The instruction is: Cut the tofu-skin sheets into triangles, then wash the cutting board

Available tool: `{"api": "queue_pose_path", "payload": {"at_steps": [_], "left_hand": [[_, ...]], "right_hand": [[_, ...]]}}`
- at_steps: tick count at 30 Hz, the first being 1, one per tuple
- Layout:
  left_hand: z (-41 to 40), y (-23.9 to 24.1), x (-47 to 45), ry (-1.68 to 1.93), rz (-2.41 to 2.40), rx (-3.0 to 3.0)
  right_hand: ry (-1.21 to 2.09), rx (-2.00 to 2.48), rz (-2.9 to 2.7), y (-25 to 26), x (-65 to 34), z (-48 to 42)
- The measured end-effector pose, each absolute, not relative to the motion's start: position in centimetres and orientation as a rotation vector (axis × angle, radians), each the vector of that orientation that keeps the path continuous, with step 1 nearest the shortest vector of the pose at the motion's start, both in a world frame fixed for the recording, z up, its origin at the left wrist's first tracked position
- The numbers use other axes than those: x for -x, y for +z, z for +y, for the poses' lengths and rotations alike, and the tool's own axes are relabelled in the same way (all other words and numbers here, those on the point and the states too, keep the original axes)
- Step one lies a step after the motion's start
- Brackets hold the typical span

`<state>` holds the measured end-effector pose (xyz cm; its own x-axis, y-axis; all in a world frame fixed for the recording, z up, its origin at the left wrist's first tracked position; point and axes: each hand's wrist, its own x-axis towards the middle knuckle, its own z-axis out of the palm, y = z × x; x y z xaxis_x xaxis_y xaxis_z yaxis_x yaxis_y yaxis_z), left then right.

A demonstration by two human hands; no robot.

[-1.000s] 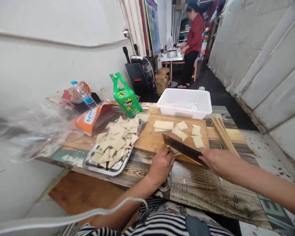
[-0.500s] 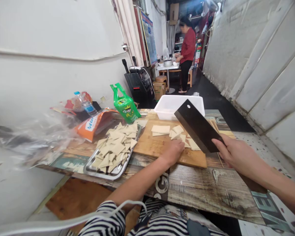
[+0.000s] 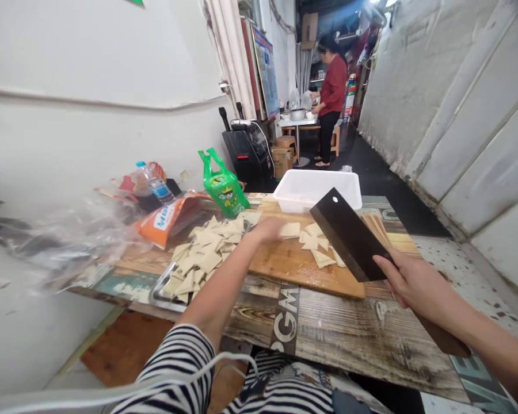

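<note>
Head view: one camera.
Right hand (image 3: 408,282): closed around cleaver (image 3: 349,236), blade tilted above cutting board (image 3: 293,267).
Left hand (image 3: 268,229): at tofu-skin sheet (image 3: 290,230), far board edge; whether it grips, cannot tell.
Tray (image 3: 157,293): cut pieces, beside board.
Risk: blade near left forearm; a careless drop could nick it.

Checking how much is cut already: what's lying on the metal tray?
A heap of beige cut pieces fills the tray. The left arm hides its near right corner.

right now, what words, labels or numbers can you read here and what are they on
"GM" with an "O" beside it: printed on the table top.
Orange bag: blue letters, too blurred to read.
Green bag, bottle label, wall poster: too small to read.
Cleaver: no lettering seen.
</note>
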<state>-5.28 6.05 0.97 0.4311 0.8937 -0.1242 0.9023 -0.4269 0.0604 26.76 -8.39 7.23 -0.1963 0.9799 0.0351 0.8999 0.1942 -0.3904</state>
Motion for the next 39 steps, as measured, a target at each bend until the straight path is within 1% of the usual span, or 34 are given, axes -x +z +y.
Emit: {"api": "queue_pose_path", "payload": {"at_steps": [3,5,7,10,13,15,18,22,26,33,39], "left_hand": [[4.9,1.2,4.7,-0.114,1.636,-2.634],[3.8,1.3,4.6,-0.052,1.692,-2.635],[2.5,1.1,4.7,0.077,1.800,-2.556],[0.2,-0.1,5.2,0.372,1.950,-2.314],[-2.3,-1.7,5.6,0.651,1.928,-2.043],[-3.8,-2.3,5.8,0.722,1.877,-1.899],[-5.4,-2.1,6.2,0.661,1.997,-1.845],[-6.9,-1.6,6.5,0.493,2.253,-2.018],[-8.2,-2.1,6.1,0.459,2.253,-2.167],[-8.6,-2.6,5.5,0.504,2.249,-2.126],[-8.7,-2.4,5.3,0.495,2.274,-2.128]], "right_hand": [[0.467,1.793,-2.191,6.9,-26.7,-8.4],[0.492,1.799,-2.186,6.8,-26.6,-8.4],[0.485,1.779,-2.184,6.9,-26.3,-8.4],[0.468,1.743,-2.210,7.5,-25.3,-8.5],[0.454,1.787,-2.332,8.1,-23.7,-8.7],[0.389,1.805,-2.479,8.3,-22.5,-8.7],[0.234,1.755,-2.707,7.9,-20.7,-8.5],[0.119,1.657,-2.850,7.0,-18.7,-8.0],[0.044,1.569,-2.912,6.6,-17.6,-7.3],[-0.071,1.483,-2.990,6.6,-16.8,-6.1],[-0.047,1.419,-3.044,7.4,-16.7,-5.4]]}}
